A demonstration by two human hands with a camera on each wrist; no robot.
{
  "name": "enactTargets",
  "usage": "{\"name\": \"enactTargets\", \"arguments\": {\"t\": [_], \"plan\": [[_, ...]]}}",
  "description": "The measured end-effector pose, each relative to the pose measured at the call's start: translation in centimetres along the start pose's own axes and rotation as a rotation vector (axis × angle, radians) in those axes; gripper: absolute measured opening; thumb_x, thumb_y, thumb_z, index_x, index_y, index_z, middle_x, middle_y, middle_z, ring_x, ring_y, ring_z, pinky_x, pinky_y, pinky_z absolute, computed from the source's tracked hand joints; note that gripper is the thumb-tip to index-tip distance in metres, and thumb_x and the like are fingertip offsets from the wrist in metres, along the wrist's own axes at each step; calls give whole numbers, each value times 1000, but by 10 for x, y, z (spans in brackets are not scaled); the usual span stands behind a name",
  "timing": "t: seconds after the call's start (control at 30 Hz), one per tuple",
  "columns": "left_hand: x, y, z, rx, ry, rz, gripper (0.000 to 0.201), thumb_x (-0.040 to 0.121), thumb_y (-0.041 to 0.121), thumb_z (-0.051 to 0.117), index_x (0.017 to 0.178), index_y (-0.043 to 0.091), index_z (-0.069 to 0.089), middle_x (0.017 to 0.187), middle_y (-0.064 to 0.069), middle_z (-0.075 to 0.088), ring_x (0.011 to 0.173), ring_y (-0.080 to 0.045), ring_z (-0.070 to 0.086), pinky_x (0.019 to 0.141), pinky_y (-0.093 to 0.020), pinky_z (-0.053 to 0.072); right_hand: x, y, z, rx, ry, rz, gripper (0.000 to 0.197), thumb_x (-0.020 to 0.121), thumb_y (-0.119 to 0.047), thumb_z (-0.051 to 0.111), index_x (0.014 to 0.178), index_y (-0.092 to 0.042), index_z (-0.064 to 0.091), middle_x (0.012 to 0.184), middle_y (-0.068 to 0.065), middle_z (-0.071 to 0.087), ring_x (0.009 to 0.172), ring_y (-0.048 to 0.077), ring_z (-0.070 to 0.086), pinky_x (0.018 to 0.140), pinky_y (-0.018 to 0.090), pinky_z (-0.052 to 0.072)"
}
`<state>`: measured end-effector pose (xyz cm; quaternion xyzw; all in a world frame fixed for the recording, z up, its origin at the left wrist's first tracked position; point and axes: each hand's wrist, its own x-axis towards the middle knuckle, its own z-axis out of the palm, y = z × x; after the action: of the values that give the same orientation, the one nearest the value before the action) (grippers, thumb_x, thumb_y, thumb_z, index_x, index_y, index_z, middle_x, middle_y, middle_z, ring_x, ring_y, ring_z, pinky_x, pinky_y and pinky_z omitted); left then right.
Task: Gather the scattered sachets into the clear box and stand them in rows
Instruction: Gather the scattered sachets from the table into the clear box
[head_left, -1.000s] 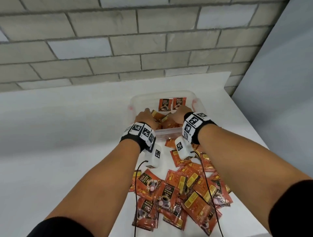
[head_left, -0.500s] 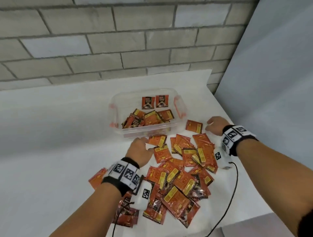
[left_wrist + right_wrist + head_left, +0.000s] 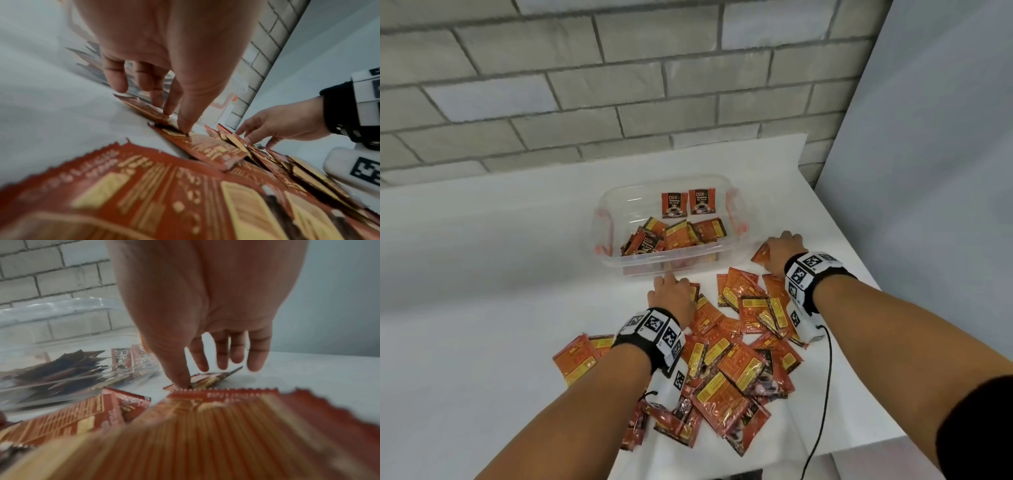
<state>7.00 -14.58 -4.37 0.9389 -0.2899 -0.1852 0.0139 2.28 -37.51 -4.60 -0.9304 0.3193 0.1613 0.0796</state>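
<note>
Fingers of the right hand were spread and lowered over a single flat red foil sachet, the thumb touching its near edge, nothing yet gripped. That sachet lay just right of the clear plastic box, nearer this hand. The left hand pressed straight fingertips on scattered red sachets before the box. Only the head view showed two sachets standing at the far wall; only the wrist views showed finger contact.

A white table bears a clear box and, just before it, scattered red sachets
</note>
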Motion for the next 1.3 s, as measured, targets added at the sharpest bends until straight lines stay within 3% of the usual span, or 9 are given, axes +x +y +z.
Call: {"name": "enactTargets", "arguments": {"t": [0.3, 0.4, 0.5, 0.6, 0.77, 0.87, 0.97, 1.13, 1.3], "plan": [[7, -10, 1, -160, 14, -137, 84, 82, 41, 72, 146, 13, 27, 147, -12, 37, 131, -33, 35, 104, -47, 37, -6, 10, -4, 114, 6, 124, 69, 80, -26, 74, 135, -6, 36, 133, 18, 44, 123, 32, 44, 101, 37, 36], [8, -14, 1, -126, -25, -166, 85, 79, 50, 71, 145, 14, 31, 146, -13, 35, 133, -33, 32, 105, -48, 36, -15, 23, -14, 370, -23, 108, 61, 83, -20, 71, 132, -3, 38, 129, 18, 49, 117, 33, 50, 88, 33, 43], [8, -19, 2, -128, -17, -168, 77, 78, 55, 70, 136, 12, 41, 141, -14, 38, 130, -33, 33, 103, -49, 38, -38, 36, -26, 601, 42, 2, 47, 83, -27, 71, 116, -4, 46, 104, 10, 58, 99, 27, 59, 74, 28, 44], [6, -26, 3, -168, 0, -156, 69, 80, 53, 69, 130, 12, 45, 137, -13, 44, 127, -33, 38, 101, -48, 40, -79, 39, -29, 586, 2, -102, 45, 85, -24, 69, 120, -16, 43, 102, 1, 56, 89, 17, 56, 64, 23, 43], [-1, -39, -2, -568, -134, 14, 51, 85, 36, 71, 119, 13, 41, 95, -6, 63, 69, -15, 59, 58, -25, 46, -121, 40, 2, 334, -165, -251, 45, 82, -20, 67, 122, -26, 46, 106, -2, 61, 87, 13, 58, 74, 27, 49], [-4, -26, -4, -437, -179, 170, 74, 83, 34, 73, 144, 22, 32, 127, -11, 59, 104, -23, 60, 85, -27, 46, -126, 40, 18, 249, -155, -250, 58, 82, -25, 66, 136, -26, 43, 120, 1, 53, 101, 18, 52, 87, 32, 46], [0, -13, -1, -243, -176, 228, 78, 83, 36, 73, 147, 19, 33, 144, -12, 46, 126, -29, 48, 105, -41, 39, -128, 40, 25, 130, -74, -219, 68, 84, -33, 65, 144, -26, 33, 130, 6, 40, 119, 24, 39, 97, 36, 41], [-2, -6, -1, -68, -67, 220, 58, 81, 43, 72, 129, 14, 54, 128, -12, 44, 123, -31, 36, 99, -44, 40, -135, 38, 26, -15, 71, -275, 60, 83, -39, 66, 134, -25, 39, 135, 4, 31, 122, 24, 30, 100, 35, 34], [-2, -6, 1, -94, -70, 281, 60, 84, 39, 70, 135, 20, 45, 136, -5, 44, 126, -27, 34, 98, -43, 36, -137, 38, 25, 87, 41, -265, 51, 84, -30, 67, 126, -21, 41, 129, 2, 46, 111, 17, 40, 87, 29, 34]]}}
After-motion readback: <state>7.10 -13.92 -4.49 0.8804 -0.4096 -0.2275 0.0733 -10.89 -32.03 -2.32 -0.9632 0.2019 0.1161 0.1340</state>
